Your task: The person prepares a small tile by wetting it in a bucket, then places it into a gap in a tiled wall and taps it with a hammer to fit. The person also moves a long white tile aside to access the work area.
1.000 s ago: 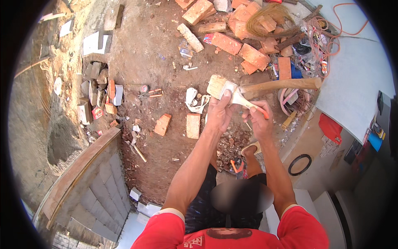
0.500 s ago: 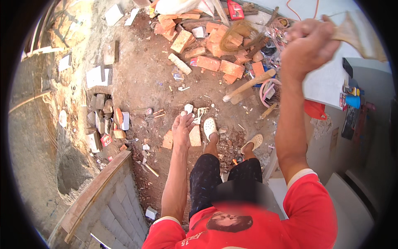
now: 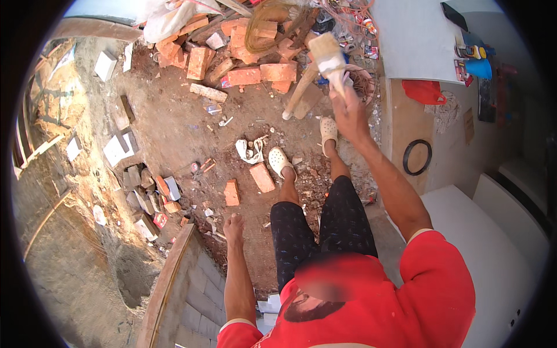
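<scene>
Brush (image 3: 329,60): 1 o'clock from view centre, bristles (image 3: 325,46) toward 12
Right hand (image 3: 348,110): closed around handle (image 3: 337,82)
Handling, judged: light; handle stiff, bristles flexible; grip handle only
Left hand (image 3: 234,227), 7 o'clock: fingers curled, contents unclear

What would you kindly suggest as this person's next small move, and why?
Perhaps a short, careful step clear of the loose brick: it lies right beside the left shoe, rubble is scattered around, and the right hand is taken up with the paintbrush.
</scene>
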Available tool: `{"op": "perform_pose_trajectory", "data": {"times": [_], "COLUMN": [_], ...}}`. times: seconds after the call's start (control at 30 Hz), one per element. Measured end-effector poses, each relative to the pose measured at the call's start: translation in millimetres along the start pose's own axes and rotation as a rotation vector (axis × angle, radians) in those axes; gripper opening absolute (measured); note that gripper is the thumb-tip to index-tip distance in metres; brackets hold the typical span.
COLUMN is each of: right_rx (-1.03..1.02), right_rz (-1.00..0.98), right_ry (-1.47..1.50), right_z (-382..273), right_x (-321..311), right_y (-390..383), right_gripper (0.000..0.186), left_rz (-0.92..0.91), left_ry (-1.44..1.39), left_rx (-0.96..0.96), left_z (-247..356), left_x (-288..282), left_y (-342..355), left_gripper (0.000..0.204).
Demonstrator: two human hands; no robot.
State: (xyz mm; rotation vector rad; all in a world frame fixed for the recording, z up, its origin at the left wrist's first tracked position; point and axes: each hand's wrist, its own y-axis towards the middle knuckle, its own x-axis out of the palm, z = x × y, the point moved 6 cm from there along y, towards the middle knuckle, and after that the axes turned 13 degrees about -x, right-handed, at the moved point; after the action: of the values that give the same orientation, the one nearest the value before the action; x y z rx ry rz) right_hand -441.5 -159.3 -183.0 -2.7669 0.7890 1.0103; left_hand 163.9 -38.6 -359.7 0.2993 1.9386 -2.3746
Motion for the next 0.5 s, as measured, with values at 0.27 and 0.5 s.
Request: {"op": "perform_pose_trajectory", "data": {"times": [0.27,0.5], "right_rx": [-0.617,0.329], "right_rz": [0.249,-0.527], "right_ry": [0.5,-0.262], "right_z": [-3.6,278.0], "right_x": [-246.0,92.2], "right_y": [198.0,91.4], "right_gripper": [0.024,0.039], "left_rz": [0.009,0.044], "left_ry": [0.088,0.27], "left_rx": [-0.088,-0.071], "left_z": [-27.7,-29.5], "left_x": [106.6,201.5], "left_y": [-64.6,-133.8], "left_gripper": [0.04,0.044]}}
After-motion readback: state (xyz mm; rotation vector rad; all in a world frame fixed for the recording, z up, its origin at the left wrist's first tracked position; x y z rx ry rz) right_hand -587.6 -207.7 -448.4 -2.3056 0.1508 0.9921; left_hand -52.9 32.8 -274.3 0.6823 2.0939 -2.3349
